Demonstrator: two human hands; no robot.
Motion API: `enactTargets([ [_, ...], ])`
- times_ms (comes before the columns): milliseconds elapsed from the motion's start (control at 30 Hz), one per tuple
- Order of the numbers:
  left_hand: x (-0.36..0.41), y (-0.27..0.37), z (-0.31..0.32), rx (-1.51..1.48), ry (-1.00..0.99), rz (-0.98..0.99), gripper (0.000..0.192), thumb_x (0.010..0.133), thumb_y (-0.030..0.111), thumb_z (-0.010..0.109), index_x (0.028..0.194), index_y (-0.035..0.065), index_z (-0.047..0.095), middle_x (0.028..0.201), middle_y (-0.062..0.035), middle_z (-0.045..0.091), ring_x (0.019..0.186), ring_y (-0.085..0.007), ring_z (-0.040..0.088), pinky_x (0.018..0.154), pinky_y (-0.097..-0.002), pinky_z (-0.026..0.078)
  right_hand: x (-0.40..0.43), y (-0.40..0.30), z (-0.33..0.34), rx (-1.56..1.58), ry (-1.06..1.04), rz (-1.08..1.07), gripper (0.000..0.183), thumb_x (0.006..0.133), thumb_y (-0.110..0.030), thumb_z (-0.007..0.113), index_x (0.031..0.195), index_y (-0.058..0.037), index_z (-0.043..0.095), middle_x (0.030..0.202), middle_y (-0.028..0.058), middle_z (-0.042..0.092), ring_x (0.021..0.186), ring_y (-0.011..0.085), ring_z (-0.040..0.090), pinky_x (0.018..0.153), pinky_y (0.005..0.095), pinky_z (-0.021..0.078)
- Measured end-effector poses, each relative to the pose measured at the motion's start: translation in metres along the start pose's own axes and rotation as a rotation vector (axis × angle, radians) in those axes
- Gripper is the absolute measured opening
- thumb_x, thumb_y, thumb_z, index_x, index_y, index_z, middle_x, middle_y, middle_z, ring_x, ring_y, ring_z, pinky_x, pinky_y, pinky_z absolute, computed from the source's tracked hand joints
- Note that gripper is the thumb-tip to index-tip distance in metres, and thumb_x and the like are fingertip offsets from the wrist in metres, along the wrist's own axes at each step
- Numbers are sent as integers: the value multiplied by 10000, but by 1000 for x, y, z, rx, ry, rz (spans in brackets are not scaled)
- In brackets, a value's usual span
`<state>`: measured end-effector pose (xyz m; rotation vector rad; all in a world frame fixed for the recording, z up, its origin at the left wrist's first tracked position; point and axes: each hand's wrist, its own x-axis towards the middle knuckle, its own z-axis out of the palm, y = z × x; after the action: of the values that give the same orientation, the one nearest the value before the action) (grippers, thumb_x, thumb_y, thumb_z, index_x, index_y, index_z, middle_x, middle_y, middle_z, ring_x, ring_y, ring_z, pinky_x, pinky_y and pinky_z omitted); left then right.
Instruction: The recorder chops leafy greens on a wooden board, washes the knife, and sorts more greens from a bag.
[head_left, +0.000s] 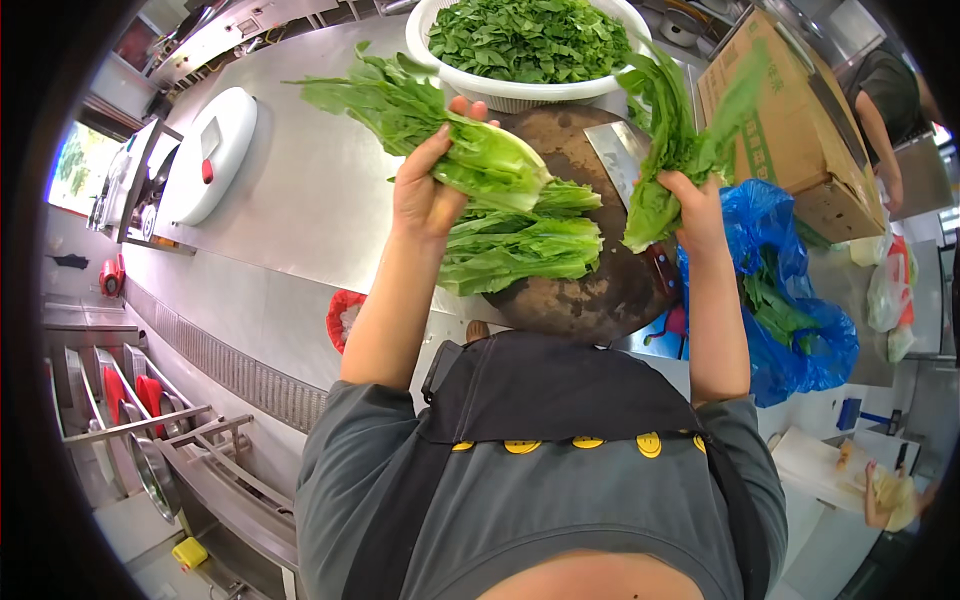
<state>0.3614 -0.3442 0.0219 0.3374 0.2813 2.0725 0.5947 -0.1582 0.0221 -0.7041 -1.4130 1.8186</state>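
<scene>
My left hand (435, 172) grips a head of leafy green lettuce (495, 154), its pale cut base pointing right and its leaves fanning out to the upper left. In my right hand (694, 206) is another bunch of the greens (660, 142), held upright with the base down. Below them, more heads of lettuce (525, 247) lie on the left part of a round, dark-stained chopping block (577, 307). A cleaver lies on the block's right side; its broad blade (611, 154) shows, and its riveted handle (664, 268) is partly behind my right hand and the greens.
Chopped greens (529, 37) fill a white plastic basket (495, 86) beyond the block. At right stand a cardboard box (787, 127) and a blue plastic bag (765, 217) with greens inside. A white round board (214, 172) lies on the steel table (315, 165). Two other people are at the right.
</scene>
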Motion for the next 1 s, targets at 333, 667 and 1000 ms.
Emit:
enactTargets([
  [333, -4, -43, -7, 62, 233, -18, 363, 849, 32, 543, 1205, 36, 475, 1227, -63, 529, 1148, -264, 478, 1021, -439, 353, 31, 16, -23, -531, 74, 77, 328, 753, -98, 604, 1062, 9, 576, 904, 66, 626, 780, 148, 583, 697, 305, 470],
  [667, 11, -95, -12, -40, 667, -124, 264, 879, 116, 550, 1124, 28, 509, 1152, -99, 551, 1097, -242, 512, 1016, -399, 372, 20, 41, -47, -1023, 92, -82, 526, 702, -266, 661, 1126, 12, 524, 963, 209, 621, 895, 387, 580, 833, 434, 451],
  [1000, 6, -76, 0, -103, 9, -279, 390, 864, 62, 512, 1250, 74, 458, 1331, -76, 449, 1235, -265, 404, 1069, -440, 281, -33, -5, 37, -166, -422, 359, 349, 920, -341, 506, 1023, -12, 558, 787, 87, 621, 593, 108, 579, 505, 213, 452],
])
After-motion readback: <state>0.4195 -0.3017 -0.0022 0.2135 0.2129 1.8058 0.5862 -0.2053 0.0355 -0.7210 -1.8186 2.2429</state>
